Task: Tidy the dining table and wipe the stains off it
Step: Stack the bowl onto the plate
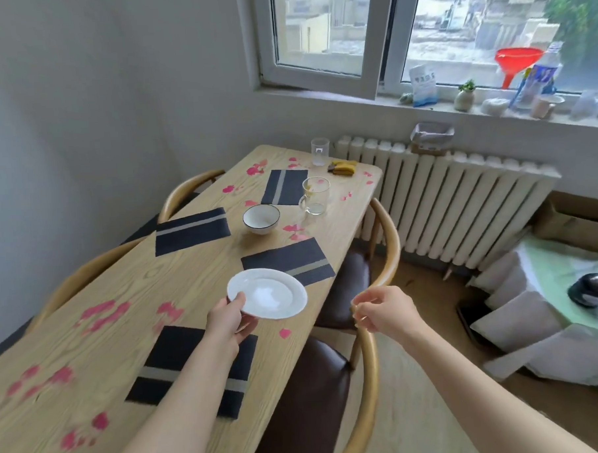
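Observation:
A light wooden dining table [177, 286] carries many pink stains [102, 315]. My left hand [226, 320] grips a white plate [268, 298] by its near rim, lifted just above the table. My right hand [383, 313] hovers off the table's right side above a chair back, fingers loosely curled, holding nothing. Further back stand a white bowl with a dark rim [261, 218], a glass mug [315, 195], a clear tumbler [320, 151] and a banana peel [343, 167]. Several dark striped placemats [191, 231] lie scattered on the top.
Wooden chairs with brown seats [348, 282] stand along the right side, others on the left. A white radiator [461, 198] sits under the window. The sill holds a red funnel [516, 62], bottles and a small pot. Cushions and a cloth-covered low table lie at right.

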